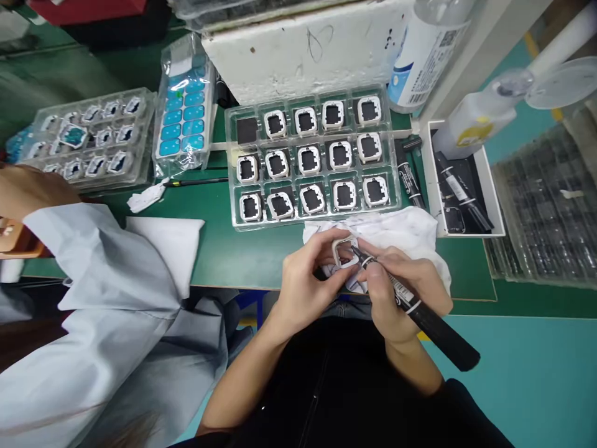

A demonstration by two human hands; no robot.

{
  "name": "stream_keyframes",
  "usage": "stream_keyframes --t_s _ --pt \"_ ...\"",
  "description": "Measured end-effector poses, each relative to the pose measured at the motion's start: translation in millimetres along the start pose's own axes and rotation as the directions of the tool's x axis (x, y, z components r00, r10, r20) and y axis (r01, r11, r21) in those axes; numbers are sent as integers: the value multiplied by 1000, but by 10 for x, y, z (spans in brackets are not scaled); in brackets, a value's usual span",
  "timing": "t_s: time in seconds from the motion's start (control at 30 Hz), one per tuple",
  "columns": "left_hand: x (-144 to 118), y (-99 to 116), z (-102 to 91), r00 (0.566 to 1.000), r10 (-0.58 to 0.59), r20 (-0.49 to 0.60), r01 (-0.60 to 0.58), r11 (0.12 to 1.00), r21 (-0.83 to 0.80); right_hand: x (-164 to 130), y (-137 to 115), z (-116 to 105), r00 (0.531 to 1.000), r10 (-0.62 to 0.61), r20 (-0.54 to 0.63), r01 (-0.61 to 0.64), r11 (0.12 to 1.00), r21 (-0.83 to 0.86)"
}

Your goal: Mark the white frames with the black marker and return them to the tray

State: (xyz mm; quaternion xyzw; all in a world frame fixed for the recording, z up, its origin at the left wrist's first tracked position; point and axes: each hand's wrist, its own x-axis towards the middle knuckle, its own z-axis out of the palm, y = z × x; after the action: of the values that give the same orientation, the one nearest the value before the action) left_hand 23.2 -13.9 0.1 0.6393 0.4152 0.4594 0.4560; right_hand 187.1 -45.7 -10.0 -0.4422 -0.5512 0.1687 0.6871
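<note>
Between left hand [305, 280] fingers [326, 239], white frame [342, 249]; right-hand [396, 292] marker [420, 311] tip inside.

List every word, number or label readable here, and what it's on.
None reads clearly.
Big bottle: printed label with a QR code, text too blurred.
Marker in the right hand: white label, too small.
Pens in the box: print illegible.
White block: only a pen scribble.

Bottle [426, 53] top cut off; marker [420, 311] label unreadable; white frame [344, 252] partly hidden by hands.

Green worktable [224, 249] over teal floor [527, 379]
</note>
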Motion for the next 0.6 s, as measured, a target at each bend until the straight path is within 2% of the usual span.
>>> stream_keyframes --t_s 0.23,0.6 --pt "-49 5 15 996 84 -11 -81 979 188 29 -64 0 1000 -4 21 7 987 -163" --pt "-68 18 21 989 146 -22 -132 941 311 25 -56 12 1000 3 6 -2 988 -155"
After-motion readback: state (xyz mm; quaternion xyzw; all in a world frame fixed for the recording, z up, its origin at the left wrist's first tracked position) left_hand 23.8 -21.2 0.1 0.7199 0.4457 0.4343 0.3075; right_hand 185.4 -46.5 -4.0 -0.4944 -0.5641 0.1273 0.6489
